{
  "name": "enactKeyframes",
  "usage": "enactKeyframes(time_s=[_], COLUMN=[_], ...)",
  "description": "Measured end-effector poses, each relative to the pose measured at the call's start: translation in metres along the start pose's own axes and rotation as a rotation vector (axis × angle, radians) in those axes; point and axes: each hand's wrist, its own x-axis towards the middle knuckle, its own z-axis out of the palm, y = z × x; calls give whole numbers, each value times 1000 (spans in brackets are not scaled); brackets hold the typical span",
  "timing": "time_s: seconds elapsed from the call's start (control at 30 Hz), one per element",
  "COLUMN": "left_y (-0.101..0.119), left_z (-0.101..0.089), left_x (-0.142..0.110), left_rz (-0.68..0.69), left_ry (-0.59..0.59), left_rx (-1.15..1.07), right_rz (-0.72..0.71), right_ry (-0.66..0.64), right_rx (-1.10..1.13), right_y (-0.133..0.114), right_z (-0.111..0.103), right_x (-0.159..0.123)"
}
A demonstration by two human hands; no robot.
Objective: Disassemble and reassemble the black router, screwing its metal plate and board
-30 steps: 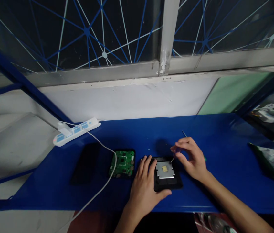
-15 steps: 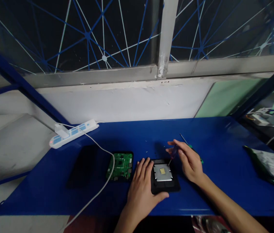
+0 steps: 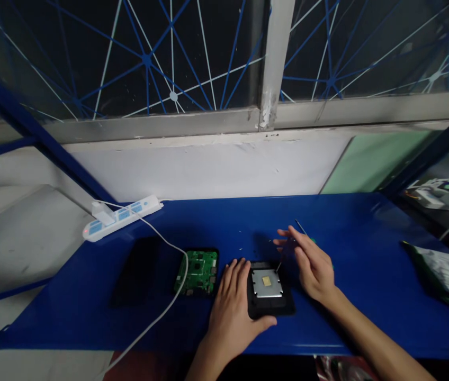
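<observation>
On the blue table [image 3: 351, 227], the black case [image 3: 271, 306] is lying flat in front of the person, carrying a metal plate [image 3: 258, 291] with a pale square pad [image 3: 266, 281]. The left hand [image 3: 233, 307] is resting along the case's left edge, its fingers close together and its thumb spreading apart. The right hand [image 3: 316, 267], above the case's right side, is closing its thumb and fingers on a purple-handled screwdriver [image 3: 287, 252], whose tip is standing at the plate's far right corner. A second screwdriver [image 3: 301, 226] is lying beyond the case to the right, that hand hiding much of it. Left of the case, a green circuit board [image 3: 199, 267] is sitting with a white cable [image 3: 187, 262] crossing over it; farther left, a dark panel [image 3: 135, 272] is lying. A power strip [image 3: 123, 216] is sitting far left beyond the case; a packet [image 3: 445, 272] is lying well to its right.
</observation>
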Motion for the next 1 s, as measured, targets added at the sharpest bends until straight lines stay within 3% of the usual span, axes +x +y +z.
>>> enactKeyframes(time_s=[0.33,0.63,1.0], left_y=[-1,0,-1], left_z=[0,-2,-2], left_x=[0,0,1], left_rz=[9,15,18], left_ry=[-26,-29,-37], left_rx=[31,32,53], right_rz=[-122,-70,-75], right_ry=[66,-34,46], right_rx=[-108,-39,-90], right_y=[5,1,2], right_z=[-1,-1,3], right_x=[3,-1,2])
